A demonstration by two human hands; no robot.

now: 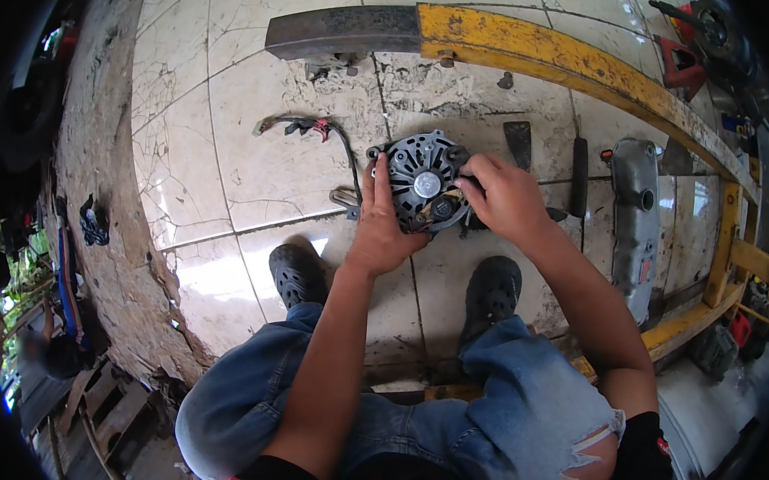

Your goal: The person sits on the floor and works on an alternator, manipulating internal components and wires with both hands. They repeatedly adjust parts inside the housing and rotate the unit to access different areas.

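Observation:
A round metal alternator [404, 166] with a slotted housing and a bright hub in its middle lies on the tiles between my feet. My left hand [378, 228] grips its left side, fingers stretched along the rim and thumb at the near edge. At the right rim, my right hand [503, 197] is closed in a pinch; whatever is between the fingertips is hidden. A black cable [348, 152] with a red-wrapped part curves away to the left of the housing. By its lower left sits a slotted metal bracket [345, 198].
A scraper blade [517, 144] and a black handle [579, 177] lie to the right. Beyond them is a long grey metal engine cover [635, 229]. A yellow steel frame [537, 43] crosses the far side and runs down the right. Rough broken concrete [111, 250] borders the tiles at left.

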